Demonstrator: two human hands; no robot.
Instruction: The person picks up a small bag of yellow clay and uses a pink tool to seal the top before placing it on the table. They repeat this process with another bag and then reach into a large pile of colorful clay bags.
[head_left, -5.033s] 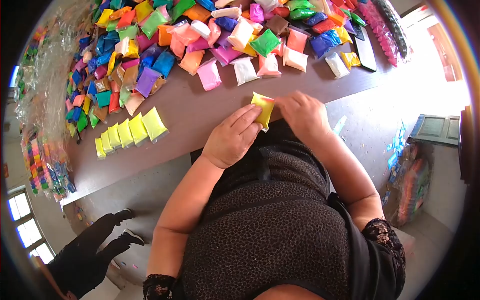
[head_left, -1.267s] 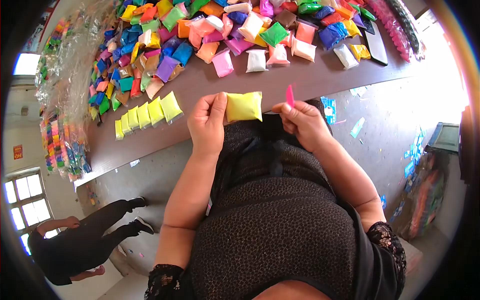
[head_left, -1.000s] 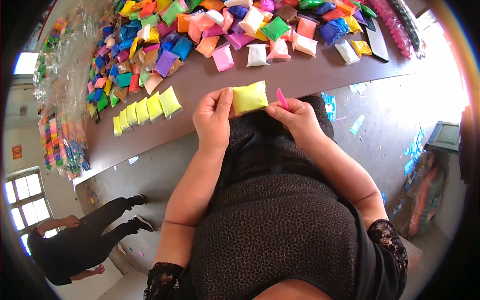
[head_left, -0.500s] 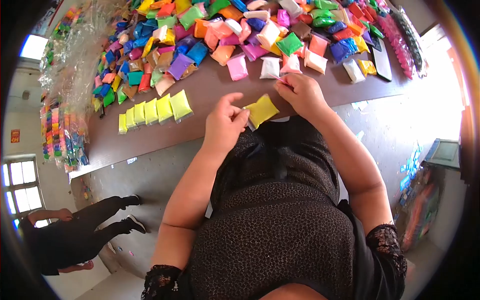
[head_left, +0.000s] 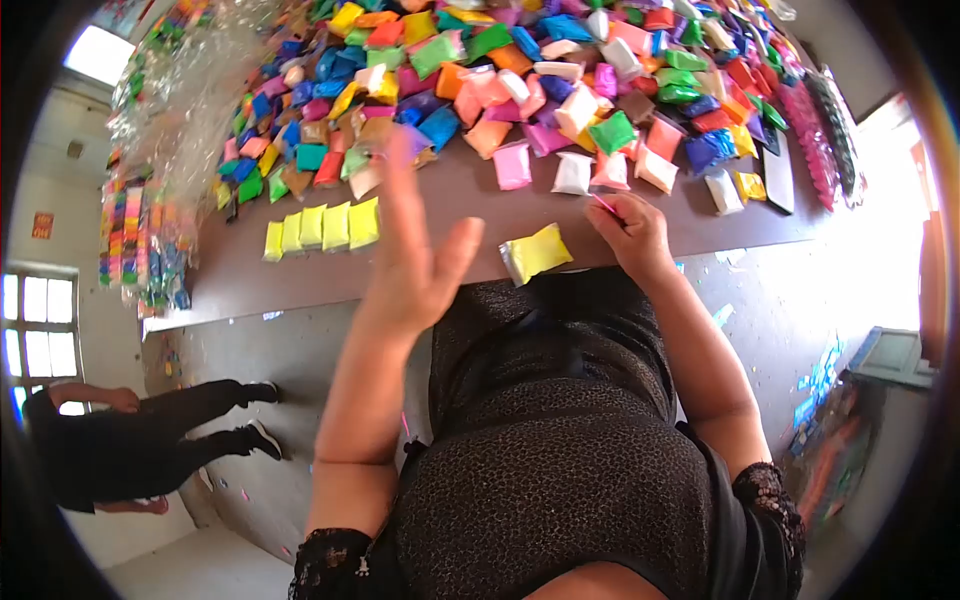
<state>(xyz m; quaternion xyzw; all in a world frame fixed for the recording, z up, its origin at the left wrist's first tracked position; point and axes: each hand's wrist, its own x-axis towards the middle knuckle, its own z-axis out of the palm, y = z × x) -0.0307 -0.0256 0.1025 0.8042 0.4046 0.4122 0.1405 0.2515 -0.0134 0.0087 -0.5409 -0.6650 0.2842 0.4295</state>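
Observation:
My left hand [head_left: 408, 262] is raised over the table's near edge, its fingers and thumb spread and slightly blurred, holding nothing. To its right, a small yellow packet [head_left: 537, 252] with a clear, crimped end lies at the table edge, touched by neither hand. Beyond that packet, my right hand [head_left: 634, 236] is closed around a thin pink stick [head_left: 603, 203], whose tip pokes out to the upper left. A row of several matching yellow packets [head_left: 311, 228] lies to the left of my left hand, which partly covers the row's right end.
Across the back of the brown table [head_left: 460, 205] spreads a large heap of coloured packets [head_left: 540, 90]. Clear plastic bags [head_left: 190, 110] hang at the left. A phone [head_left: 779, 180] lies on the right. Another person [head_left: 130, 435] stands on the floor at lower left.
My left hand has let go of the yellow packet and moved up and left, opening. The packet now lies alone. My right hand still pinches the pink stick, and the whole view has shifted slightly.

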